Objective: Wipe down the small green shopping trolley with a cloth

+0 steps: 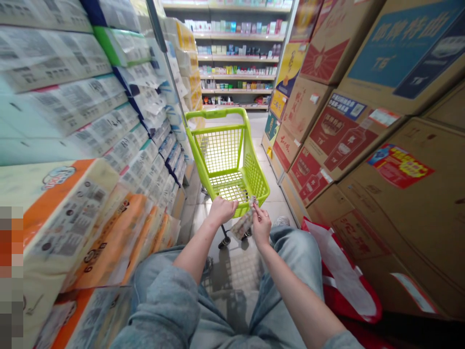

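Note:
A lime-green plastic shopping cart (260,179) stands in the aisle in front of my knees, its lattice basket facing me. My left hand (222,211) is closed over the near rim of the basket. Just right of it, my right hand (262,224) pinches the gathered top of a small clear plastic bag (241,226). Pale and brownish pieces show through the bag, but their kind cannot be made out. The bag hangs tilted down to the left, outside the near edge of the cart. A ring is on a finger of my right hand.
Stacked tissue packs (105,242) wall the left side. Cardboard cartons (395,208) rise on the right, with a red and white bag (343,271) leaning there by my knee. Beyond the cart, shelves (238,77) hold many small products. Cart wheels (224,242) rest on the tiled floor.

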Demonstrator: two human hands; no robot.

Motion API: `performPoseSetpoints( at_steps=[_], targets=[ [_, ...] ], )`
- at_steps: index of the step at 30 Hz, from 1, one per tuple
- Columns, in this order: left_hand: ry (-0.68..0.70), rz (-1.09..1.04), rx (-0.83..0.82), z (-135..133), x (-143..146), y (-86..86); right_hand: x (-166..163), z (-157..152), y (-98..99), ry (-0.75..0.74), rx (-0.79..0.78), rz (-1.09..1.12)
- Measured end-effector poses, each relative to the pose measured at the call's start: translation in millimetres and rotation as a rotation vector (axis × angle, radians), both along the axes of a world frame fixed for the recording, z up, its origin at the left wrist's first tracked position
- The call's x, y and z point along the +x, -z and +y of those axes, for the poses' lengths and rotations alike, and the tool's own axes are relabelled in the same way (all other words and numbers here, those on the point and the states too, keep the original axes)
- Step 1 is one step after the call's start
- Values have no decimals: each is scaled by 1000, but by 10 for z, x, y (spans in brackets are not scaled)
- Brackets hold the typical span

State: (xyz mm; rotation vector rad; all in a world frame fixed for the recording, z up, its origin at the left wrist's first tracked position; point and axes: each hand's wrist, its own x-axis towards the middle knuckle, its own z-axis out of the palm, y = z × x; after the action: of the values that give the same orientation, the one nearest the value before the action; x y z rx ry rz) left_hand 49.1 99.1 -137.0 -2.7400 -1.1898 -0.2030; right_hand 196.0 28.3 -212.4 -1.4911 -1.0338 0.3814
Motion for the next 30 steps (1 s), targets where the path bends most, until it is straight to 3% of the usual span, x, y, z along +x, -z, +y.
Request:
performPoseSetpoints(
  at_steps=[5,10,15,19,25,30],
  targets=[
    [-76,-19,-90,-17,-2,-68,291,-14,207,136,-111,118],
    [-78,0,-129,-34,-1,-106,314,137,254,4,-119,19],
    [-58,-7,-112,-45,8,-73,400,281,273,-79,-100,79],
    [-68,-14,-111,-53,19,-61,516,245,308,-149,-125,204],
    [-58,-3,-94,-71,69,-66,395,239,315,-191,-80,664],
    [-66,-18,-118,-69,101,-56,456,164,252,-268,-123,565]
  ],
)
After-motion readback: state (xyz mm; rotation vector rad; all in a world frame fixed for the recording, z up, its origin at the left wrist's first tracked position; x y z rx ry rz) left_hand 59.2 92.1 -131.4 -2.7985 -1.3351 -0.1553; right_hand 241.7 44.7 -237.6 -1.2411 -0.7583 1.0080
